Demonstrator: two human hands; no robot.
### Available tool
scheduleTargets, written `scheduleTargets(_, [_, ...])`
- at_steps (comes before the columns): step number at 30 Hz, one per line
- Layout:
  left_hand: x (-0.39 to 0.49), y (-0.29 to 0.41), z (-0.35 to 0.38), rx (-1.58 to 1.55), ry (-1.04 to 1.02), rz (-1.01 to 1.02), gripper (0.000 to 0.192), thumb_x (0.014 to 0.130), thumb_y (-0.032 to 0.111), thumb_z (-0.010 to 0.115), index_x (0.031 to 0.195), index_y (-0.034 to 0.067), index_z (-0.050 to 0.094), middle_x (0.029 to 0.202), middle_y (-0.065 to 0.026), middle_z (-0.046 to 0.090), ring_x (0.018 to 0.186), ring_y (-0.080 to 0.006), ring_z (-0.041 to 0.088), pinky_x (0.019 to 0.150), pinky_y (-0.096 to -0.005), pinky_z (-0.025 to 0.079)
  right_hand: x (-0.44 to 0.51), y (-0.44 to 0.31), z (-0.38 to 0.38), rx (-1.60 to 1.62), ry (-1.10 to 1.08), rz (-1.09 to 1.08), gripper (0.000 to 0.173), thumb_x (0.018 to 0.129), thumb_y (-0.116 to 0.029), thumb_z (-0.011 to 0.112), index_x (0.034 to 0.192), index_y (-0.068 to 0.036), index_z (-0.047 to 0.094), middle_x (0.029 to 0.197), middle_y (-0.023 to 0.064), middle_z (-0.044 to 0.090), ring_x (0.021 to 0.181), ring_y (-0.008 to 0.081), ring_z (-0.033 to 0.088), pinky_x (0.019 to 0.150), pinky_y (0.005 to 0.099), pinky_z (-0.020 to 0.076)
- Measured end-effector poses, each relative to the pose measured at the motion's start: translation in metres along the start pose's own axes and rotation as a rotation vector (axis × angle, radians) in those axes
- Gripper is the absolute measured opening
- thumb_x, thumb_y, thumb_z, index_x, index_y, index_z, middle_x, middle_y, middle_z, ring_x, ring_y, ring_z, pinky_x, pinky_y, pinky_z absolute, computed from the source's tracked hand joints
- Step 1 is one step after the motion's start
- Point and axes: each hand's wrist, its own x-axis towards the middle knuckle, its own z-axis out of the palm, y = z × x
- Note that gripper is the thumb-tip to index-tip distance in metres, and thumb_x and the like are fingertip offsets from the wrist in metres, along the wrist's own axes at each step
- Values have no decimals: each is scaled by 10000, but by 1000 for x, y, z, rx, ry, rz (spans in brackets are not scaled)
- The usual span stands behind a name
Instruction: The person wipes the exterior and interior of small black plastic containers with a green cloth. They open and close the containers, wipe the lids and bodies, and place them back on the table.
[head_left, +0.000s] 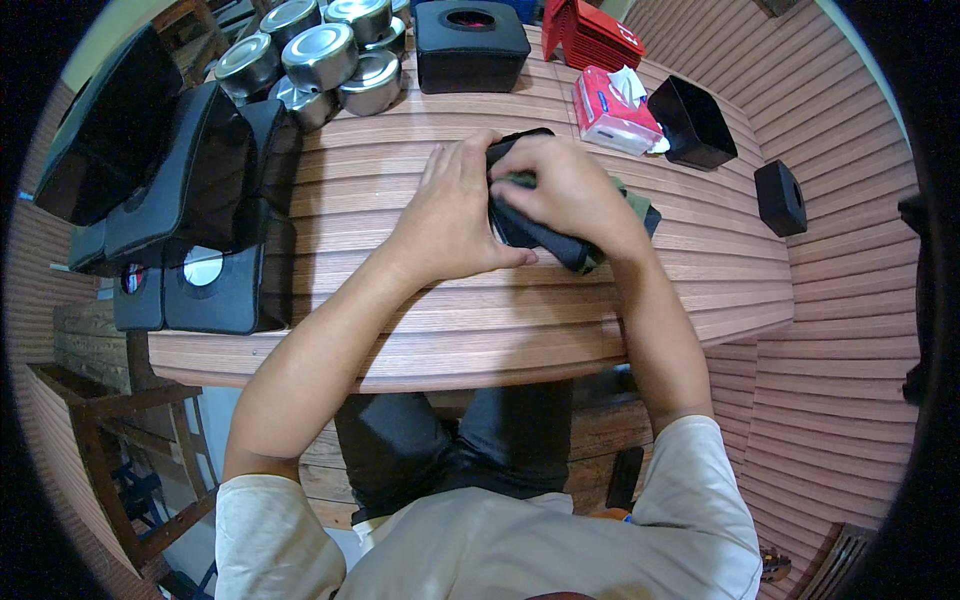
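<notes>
Near the middle of the wood-patterned table (450, 330), my left hand (450, 206) grips the left side of a black item (517, 225), thumb along its near edge. What this item is cannot be told, as both hands cover much of it. My right hand (559, 184) is over it from the right, fingers bent and slightly blurred, pinching at dark green cloth. A green and dark cloth (641, 202) shows from beneath my right wrist and lies on the table.
Black tissue box covers (214, 300) are stacked at left; another (472, 60) stands at the back. Round metal tins (320, 56) are piled beside it. Red folded items (596, 37), a pink tissue pack (615, 112) and an open black box (694, 124) are at back right.
</notes>
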Motion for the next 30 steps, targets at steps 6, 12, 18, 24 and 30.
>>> scheduleTargets(6, [0,2,-2,-19,-8,-41,1300,555,423,1044,1519,-100,345,1430,-320,531,1336,-484,552,1173,-504,451,-11,-6,-25,129,-404,61,189,854,-209,798,942,-45,832,951,148,785,905,337,697,888,428,552])
scheduleTargets(12, [1,4,-3,1,-22,-33,1285,567,407,1035,1517,-109,339,1431,-327,525,1351,-479,542,1186,-501,443,-19,-11,-39,-75,-475,161,170,800,-242,807,885,-100,844,928,99,779,983,313,661,988,447,494])
scheduleTargets(18, [3,8,-1,12,-28,-58,1257,578,382,1033,1509,-106,343,1417,-331,527,1348,-483,538,1187,-500,442,-31,-2,-50,-476,-218,396,181,735,-240,844,855,-105,833,985,151,734,1172,405,598,1091,538,418])
scheduleTargets(24, [2,8,-1,-8,27,-63,1207,587,349,1031,1485,-95,358,1380,-330,536,1331,-482,544,1174,-503,449,-19,10,-40,-151,-390,247,172,790,-250,818,868,-97,831,957,119,734,1135,336,609,1043,457,459])
scheduleTargets(30, [0,7,-1,-24,53,-44,1183,585,342,1026,1467,-93,369,1358,-317,537,1318,-484,538,1169,-512,448,-28,6,-40,-193,-348,173,136,816,-238,815,881,-123,842,950,110,724,1069,341,609,1005,447,472])
